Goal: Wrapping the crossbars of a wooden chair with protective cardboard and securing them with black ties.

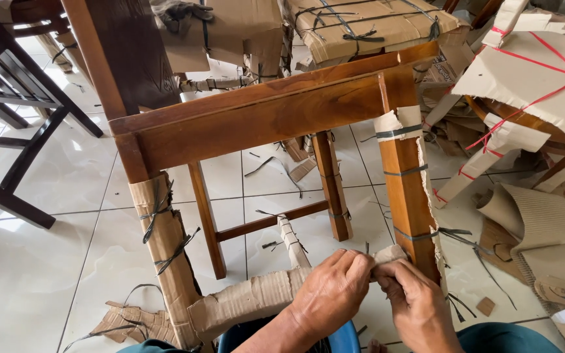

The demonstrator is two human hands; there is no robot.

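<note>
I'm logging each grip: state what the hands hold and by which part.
Both the left hand and the right hand pinch the torn end of the cardboard wrap on the chair's lower rail, beside the wrapped leg.

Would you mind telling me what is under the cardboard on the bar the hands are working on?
Both hands, left hand and right hand, pinch the cardboard wrap. Whatever it covers is hidden; the nearby unwrapped leg shows brown wood.

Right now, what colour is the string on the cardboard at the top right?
Red string, seen in the head view.
</note>
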